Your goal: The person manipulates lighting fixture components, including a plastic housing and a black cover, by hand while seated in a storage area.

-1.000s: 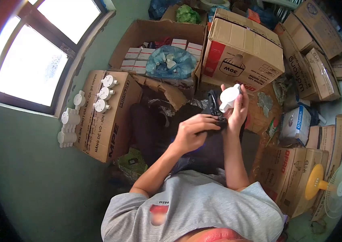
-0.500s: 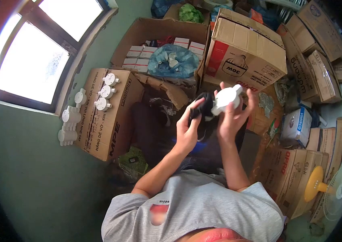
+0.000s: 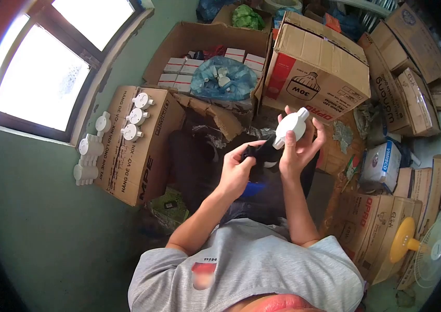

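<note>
Grip comes first here: the right hand (image 3: 297,155) cradles a white round plastic junction box (image 3: 289,126) from behind and below. Its fingers are curled up around the rim and its thumb is set against the near side, so the flat circular face is left bare and turned toward the person's eyes. That looks like a hold chosen to keep the face open to the other hand. The left hand (image 3: 235,176) is clenched on a crumpled black cloth (image 3: 262,154), thumb and fingers pinching it. The cloth reaches up to the lower edge of the white fitting and appears to touch it there. Both hands are raised in front of the grey T-shirt (image 3: 251,265), above the lap, so the fitting hangs in the air and rests on nothing. Short stubby outlets stick out of its round body at opposite ends, one up and to the right, one down and to the left. Its long axis therefore slants across the view from lower left to upper right, with the lower stub aimed at the cloth. To the left, three more white round fittings (image 3: 136,115) sit in a row on a closed brown cardboard carton (image 3: 142,161), within the left arm's reach. Beyond the hands, an open carton (image 3: 179,44) holds small white boxes and a blue plastic bag (image 3: 220,78).
</note>
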Action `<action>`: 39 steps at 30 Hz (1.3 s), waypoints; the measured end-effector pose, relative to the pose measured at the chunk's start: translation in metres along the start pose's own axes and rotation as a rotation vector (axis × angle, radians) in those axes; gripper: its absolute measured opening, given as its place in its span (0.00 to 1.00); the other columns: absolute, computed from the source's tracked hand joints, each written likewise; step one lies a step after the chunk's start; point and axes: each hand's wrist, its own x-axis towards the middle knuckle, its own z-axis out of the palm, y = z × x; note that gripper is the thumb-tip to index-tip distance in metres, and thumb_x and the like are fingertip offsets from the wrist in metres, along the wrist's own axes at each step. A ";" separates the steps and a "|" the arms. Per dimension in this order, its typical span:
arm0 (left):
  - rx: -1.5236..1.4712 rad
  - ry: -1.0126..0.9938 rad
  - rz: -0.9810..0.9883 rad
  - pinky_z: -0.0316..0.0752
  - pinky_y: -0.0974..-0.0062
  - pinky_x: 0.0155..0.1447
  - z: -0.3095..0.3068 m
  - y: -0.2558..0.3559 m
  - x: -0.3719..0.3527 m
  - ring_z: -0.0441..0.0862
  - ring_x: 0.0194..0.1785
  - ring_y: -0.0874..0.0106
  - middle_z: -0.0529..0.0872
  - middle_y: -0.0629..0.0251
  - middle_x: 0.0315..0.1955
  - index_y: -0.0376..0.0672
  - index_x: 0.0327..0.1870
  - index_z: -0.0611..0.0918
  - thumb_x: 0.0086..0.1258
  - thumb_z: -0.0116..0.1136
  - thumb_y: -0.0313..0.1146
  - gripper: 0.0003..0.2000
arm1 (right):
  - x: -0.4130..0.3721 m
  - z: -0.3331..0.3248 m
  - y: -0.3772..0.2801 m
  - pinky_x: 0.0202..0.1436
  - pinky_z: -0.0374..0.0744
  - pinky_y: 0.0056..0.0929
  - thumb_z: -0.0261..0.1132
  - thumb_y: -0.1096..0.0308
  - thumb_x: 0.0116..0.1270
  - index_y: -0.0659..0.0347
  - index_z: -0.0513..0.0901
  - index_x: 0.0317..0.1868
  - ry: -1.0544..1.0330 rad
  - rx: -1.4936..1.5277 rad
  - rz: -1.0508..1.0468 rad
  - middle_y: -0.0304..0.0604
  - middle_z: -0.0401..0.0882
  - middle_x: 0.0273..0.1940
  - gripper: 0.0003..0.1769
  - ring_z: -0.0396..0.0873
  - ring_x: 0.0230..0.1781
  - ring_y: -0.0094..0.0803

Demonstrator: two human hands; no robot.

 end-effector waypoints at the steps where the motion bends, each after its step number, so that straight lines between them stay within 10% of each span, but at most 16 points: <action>1: 0.002 0.000 -0.002 0.80 0.73 0.64 0.001 0.002 -0.002 0.86 0.61 0.73 0.90 0.58 0.55 0.34 0.63 0.87 0.65 0.49 0.11 0.26 | 0.001 0.001 -0.003 0.73 0.84 0.53 0.69 0.78 0.76 0.55 0.55 0.79 0.041 0.035 0.031 0.56 0.68 0.70 0.40 0.78 0.71 0.53; 3: 0.642 0.072 0.487 0.80 0.71 0.66 0.004 0.008 -0.004 0.87 0.62 0.66 0.90 0.53 0.57 0.35 0.60 0.89 0.63 0.49 0.10 0.26 | -0.001 0.004 -0.006 0.72 0.84 0.53 0.70 0.78 0.76 0.56 0.57 0.78 0.059 0.042 0.149 0.56 0.69 0.70 0.39 0.79 0.70 0.51; 8: 1.258 -0.207 1.007 0.82 0.57 0.71 0.001 -0.005 0.012 0.82 0.71 0.52 0.83 0.54 0.69 0.38 0.55 0.91 0.57 0.61 0.14 0.23 | 0.009 0.010 -0.022 0.68 0.87 0.51 0.71 0.79 0.75 0.59 0.66 0.76 0.211 0.237 0.556 0.53 0.74 0.66 0.34 0.84 0.65 0.47; 12: 1.282 -0.208 0.966 0.86 0.61 0.58 -0.021 0.000 0.016 0.87 0.57 0.54 0.88 0.51 0.60 0.38 0.47 0.94 0.49 0.63 0.15 0.22 | 0.014 -0.005 -0.014 0.69 0.85 0.53 0.71 0.75 0.76 0.56 0.64 0.76 0.314 0.169 0.501 0.54 0.75 0.67 0.34 0.83 0.66 0.47; 16: 1.055 -0.077 0.688 0.83 0.61 0.61 -0.040 0.008 0.010 0.87 0.56 0.57 0.88 0.51 0.53 0.39 0.59 0.86 0.53 0.68 0.26 0.27 | 0.005 -0.005 -0.017 0.70 0.85 0.60 0.70 0.73 0.78 0.56 0.62 0.78 0.365 0.176 0.589 0.55 0.72 0.70 0.35 0.81 0.68 0.52; 20: 0.777 -0.080 0.243 0.78 0.58 0.66 -0.034 0.018 -0.003 0.86 0.58 0.62 0.87 0.54 0.52 0.42 0.80 0.68 0.62 0.74 0.44 0.44 | -0.022 0.013 -0.018 0.67 0.87 0.49 0.70 0.74 0.78 0.58 0.64 0.78 0.141 0.322 0.739 0.52 0.76 0.67 0.34 0.83 0.66 0.46; 22: 0.877 -0.138 0.343 0.79 0.57 0.68 -0.037 0.021 -0.009 0.84 0.63 0.60 0.81 0.54 0.67 0.43 0.86 0.61 0.57 0.84 0.44 0.56 | -0.039 0.013 -0.008 0.65 0.86 0.38 0.73 0.73 0.76 0.59 0.63 0.81 -0.131 0.208 0.798 0.50 0.79 0.65 0.38 0.84 0.62 0.36; 32: 0.923 0.000 0.135 0.78 0.60 0.69 -0.112 0.069 -0.060 0.88 0.58 0.67 0.89 0.60 0.56 0.43 0.78 0.72 0.47 0.91 0.40 0.53 | -0.066 0.054 0.017 0.73 0.76 0.37 0.68 0.64 0.82 0.65 0.57 0.84 -0.734 0.319 1.019 0.52 0.79 0.70 0.40 0.78 0.68 0.31; 39: 1.186 0.814 0.399 0.79 0.65 0.63 -0.201 0.080 -0.078 0.87 0.53 0.67 0.91 0.60 0.49 0.43 0.72 0.76 0.44 0.92 0.41 0.49 | -0.086 0.069 0.022 0.79 0.72 0.40 0.66 0.57 0.83 0.60 0.44 0.89 -0.827 0.289 1.053 0.68 0.67 0.79 0.49 0.72 0.79 0.47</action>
